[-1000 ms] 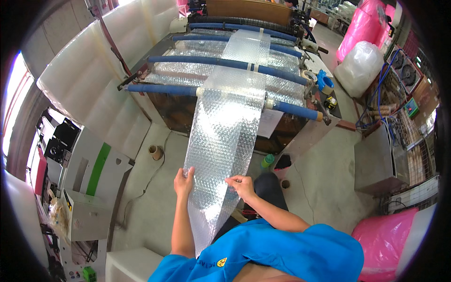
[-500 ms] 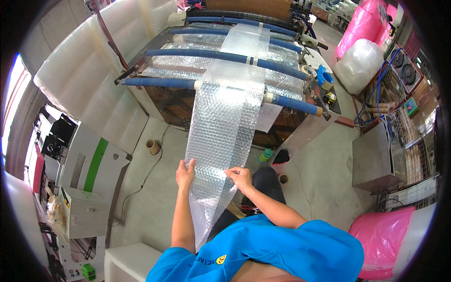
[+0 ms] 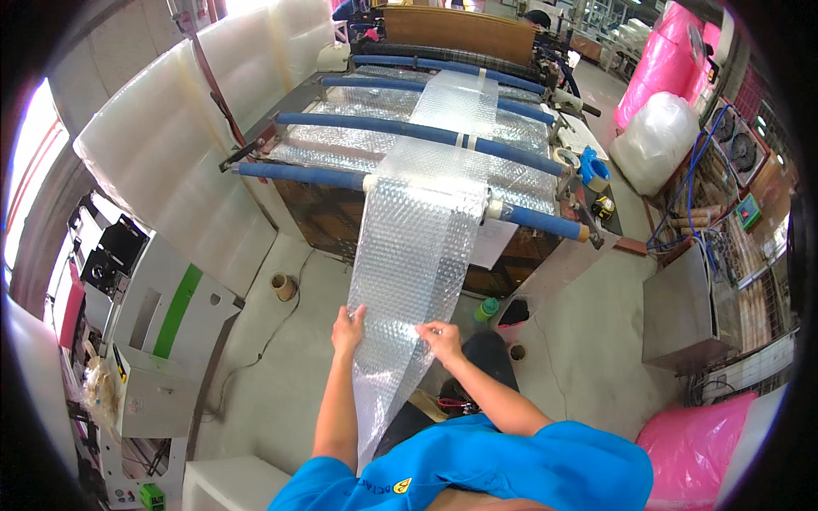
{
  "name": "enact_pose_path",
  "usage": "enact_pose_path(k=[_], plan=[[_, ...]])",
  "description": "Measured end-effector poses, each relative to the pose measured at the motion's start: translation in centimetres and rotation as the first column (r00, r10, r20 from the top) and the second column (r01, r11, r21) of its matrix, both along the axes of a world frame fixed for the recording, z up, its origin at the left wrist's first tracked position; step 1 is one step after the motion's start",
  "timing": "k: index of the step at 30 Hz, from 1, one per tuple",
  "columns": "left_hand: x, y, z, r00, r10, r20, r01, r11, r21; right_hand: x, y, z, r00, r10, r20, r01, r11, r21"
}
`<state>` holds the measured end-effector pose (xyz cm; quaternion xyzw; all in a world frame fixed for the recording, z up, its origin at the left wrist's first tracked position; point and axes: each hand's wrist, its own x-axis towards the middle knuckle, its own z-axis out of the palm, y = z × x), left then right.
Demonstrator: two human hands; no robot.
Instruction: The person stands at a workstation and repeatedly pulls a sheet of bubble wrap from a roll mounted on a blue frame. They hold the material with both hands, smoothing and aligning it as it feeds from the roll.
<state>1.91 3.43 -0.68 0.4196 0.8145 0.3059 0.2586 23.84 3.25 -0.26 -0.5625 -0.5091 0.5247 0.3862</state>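
A long strip of clear bubble wrap runs over blue-covered rollers and hangs down towards me, narrowing near my lap. At its left edge, my left hand holds the film with the thumb raised along the margin. My right hand pinches the film near its right edge with thumb and fingertips. Between the two hands the sheet is spread fairly flat. Below them it gathers into a folded tail beside my leg.
Wrapped white foam-like stacks stand at the left, above a white machine with a green stripe. A cardboard core and a green bottle are on the floor. Blue tape lies right of the rollers; a pink bundle stands lower right.
The whole view has shifted, so the rollers and surroundings sit lower in the picture. Both hands keep their hold on the bubble wrap, with little visible movement along it.
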Motion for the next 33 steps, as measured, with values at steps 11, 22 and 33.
enact_pose_path(k=[11, 22, 33], plan=[[2.0, 11.5, 6.9, 0.995, -0.081, -0.062, 0.088, 0.987, 0.134, 1.5, 12.1, 4.7, 0.994, -0.076, -0.073, 0.090, 0.972, 0.216], [1.8, 6.4, 3.4, 0.969, -0.166, 0.182, 0.168, 0.986, 0.005, 0.2, 5.3, 3.6, 0.977, -0.191, -0.098, 0.208, 0.956, 0.205], [-2.0, -5.8, 13.3, 0.971, -0.119, 0.206, 0.057, 0.957, 0.286, 1.0, -1.9, 9.0, 0.945, -0.022, -0.328, -0.027, 0.989, -0.144]])
